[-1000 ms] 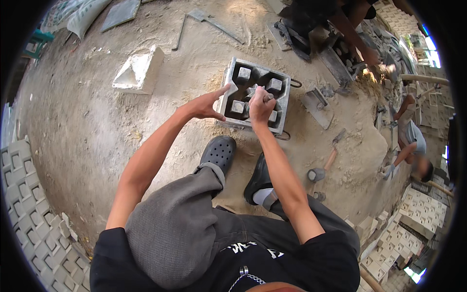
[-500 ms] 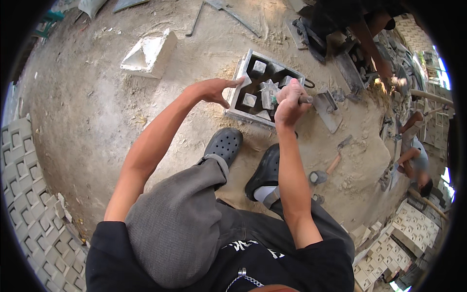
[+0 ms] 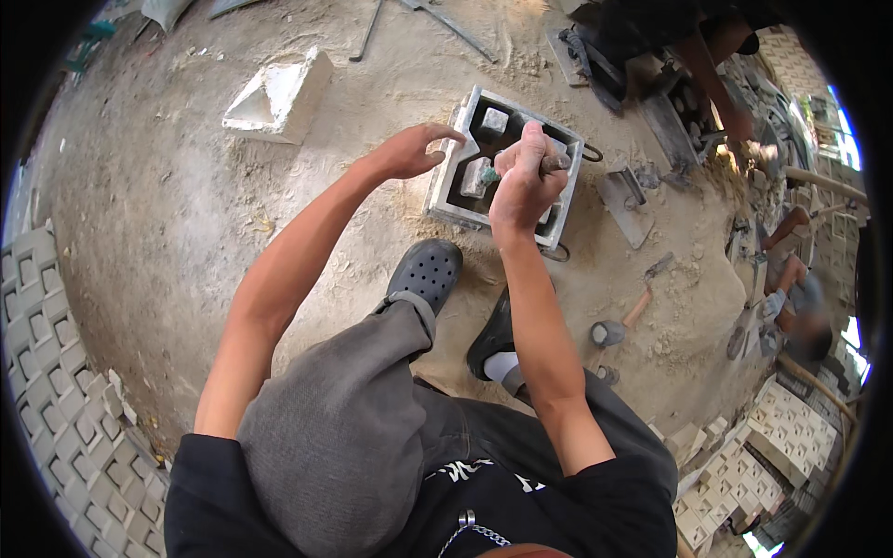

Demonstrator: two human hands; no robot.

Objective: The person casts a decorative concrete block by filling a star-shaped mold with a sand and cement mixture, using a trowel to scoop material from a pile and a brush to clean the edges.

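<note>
A square metal mould (image 3: 456, 212) sits on the sandy ground in front of my feet. Inside it are dark recesses with raised grey blocks (image 3: 494, 121). My right hand (image 3: 526, 186) is over the mould, closed round a short-handled brush (image 3: 556, 162). The brush's greenish end points left, toward a block; whether it touches is hard to tell. My left hand (image 3: 409, 152) is open at the mould's left side. Its fingers are apart, with the index fingertip at the rim, and nothing is in it. My right hand hides part of the mould's middle.
A white cast block (image 3: 296, 102) with a hollow lies to the left. Right of the mould are a flat metal plate with a handle (image 3: 625, 205) and a mallet (image 3: 609, 332). Another person's arm (image 3: 712, 88) works at a second mould (image 3: 672, 130). Patterned blocks (image 3: 56, 353) line the left.
My right hand has moved left across the mould with the brush. My left hand has shifted slightly up and back from the mould's side. A person at far right has bent differently.
</note>
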